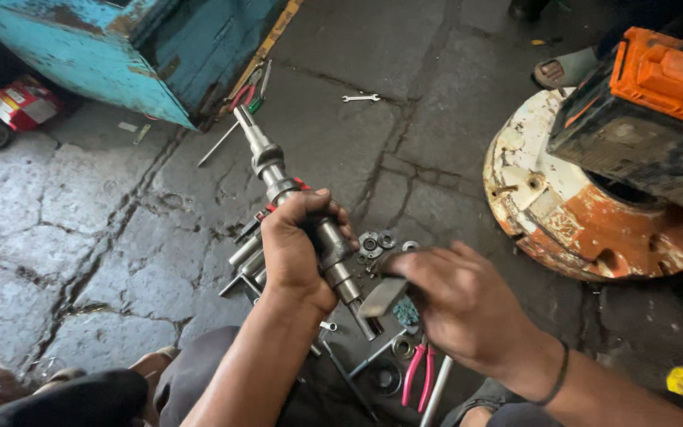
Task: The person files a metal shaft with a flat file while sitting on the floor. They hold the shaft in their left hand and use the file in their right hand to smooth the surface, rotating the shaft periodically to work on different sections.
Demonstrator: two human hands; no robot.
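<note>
My left hand [298,245] grips a long stepped steel shaft [274,174] around its middle, holding it tilted with the thin end pointing up and away. My right hand [456,304] is closed on a small flat metal piece [383,296] held against the shaft's lower end. Below the hands, rings and bearings [375,243] lie on the concrete floor, along with several metal rods and spanners [245,261].
Pink-handled pliers [416,375] lie near my knees. A rusty white-and-orange round drum [571,213] with a dark and orange block [650,103] on it stands at right. A flaking teal metal body [120,47] is at upper left, a small spanner [360,98] beyond. Another person's sandalled foot [567,69] is at the top.
</note>
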